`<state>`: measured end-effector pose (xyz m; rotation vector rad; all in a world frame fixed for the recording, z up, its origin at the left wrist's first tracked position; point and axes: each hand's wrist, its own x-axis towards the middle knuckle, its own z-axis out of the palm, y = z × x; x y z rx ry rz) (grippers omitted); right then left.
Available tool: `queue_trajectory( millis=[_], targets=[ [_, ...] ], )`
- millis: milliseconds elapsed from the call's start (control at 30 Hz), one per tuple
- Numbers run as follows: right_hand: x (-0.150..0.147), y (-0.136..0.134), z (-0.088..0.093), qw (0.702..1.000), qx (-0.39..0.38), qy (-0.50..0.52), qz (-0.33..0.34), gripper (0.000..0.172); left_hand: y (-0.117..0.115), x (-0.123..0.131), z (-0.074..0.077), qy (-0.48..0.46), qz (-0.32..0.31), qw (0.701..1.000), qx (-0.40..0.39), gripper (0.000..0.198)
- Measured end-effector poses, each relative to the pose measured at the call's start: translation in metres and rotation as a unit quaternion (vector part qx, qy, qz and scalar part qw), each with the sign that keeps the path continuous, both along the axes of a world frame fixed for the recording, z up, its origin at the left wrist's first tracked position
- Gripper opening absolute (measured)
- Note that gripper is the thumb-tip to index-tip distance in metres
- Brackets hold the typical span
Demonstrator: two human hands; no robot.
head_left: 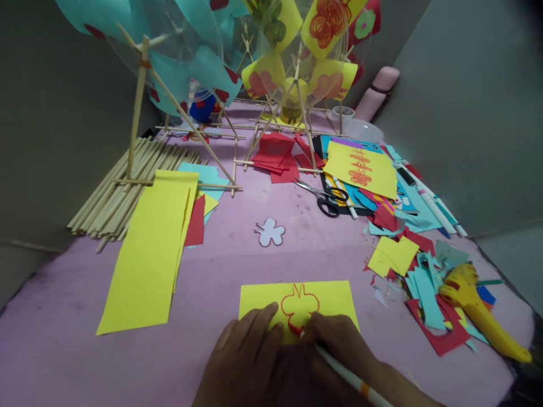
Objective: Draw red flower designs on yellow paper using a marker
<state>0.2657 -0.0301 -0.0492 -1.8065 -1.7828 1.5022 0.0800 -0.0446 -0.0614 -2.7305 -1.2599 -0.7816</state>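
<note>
A yellow paper sheet (335,297) lies near the front of the table, with a red butterfly outline (300,297) drawn on it. My left hand (250,350) rests flat on the sheet's left part, fingers spread a little. Pinched in my right hand (335,342) is a white marker (345,373) with an orange band, its red tip touching the lower part of the outline, where some red is filled in. Just beyond the sheet sits a small white butterfly cutout (270,232) with a dark edge.
Long yellow strips (144,254) and a bundle of sticks (131,186) lie left. Black-handled scissors (324,198) and a drawn-on yellow sheet (360,169) are beyond. Paper scraps (424,282) and a yellow glue gun (479,308) lie right. Stick stands carrying pinwheels (297,85) rise behind.
</note>
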Motion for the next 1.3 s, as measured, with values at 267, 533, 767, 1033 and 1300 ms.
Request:
queue_trajectory(
  millis=[267, 533, 767, 1033, 1300],
  targets=[
    [0.003, -0.003, -0.007, 0.999, 0.036, 0.038, 0.006, 0.019, 0.0, -0.001, 0.0, 0.009, -0.002, 1.0, -0.006, 0.026],
    [0.008, -0.009, -0.018, 0.996, 0.075, 0.052, -0.005, 0.015, 0.0, 0.001, 0.001, 0.0, 0.003, 1.0, -0.009, 0.025],
    [0.007, -0.005, 0.0, 0.978, 0.101, 0.179, -0.021, 0.012, 0.003, 0.0, -0.004, -0.038, 0.01, 0.998, -0.047, 0.027],
    [0.006, -0.004, -0.001, 0.975, 0.164, 0.146, 0.013, 0.01, 0.0, 0.001, 0.001, -0.052, 0.011, 0.995, -0.082, 0.025],
    [0.009, -0.007, -0.006, 0.967, 0.208, 0.139, 0.046, 0.012, -0.003, 0.001, 0.002, -0.049, 0.022, 0.991, -0.121, 0.023]
  ],
)
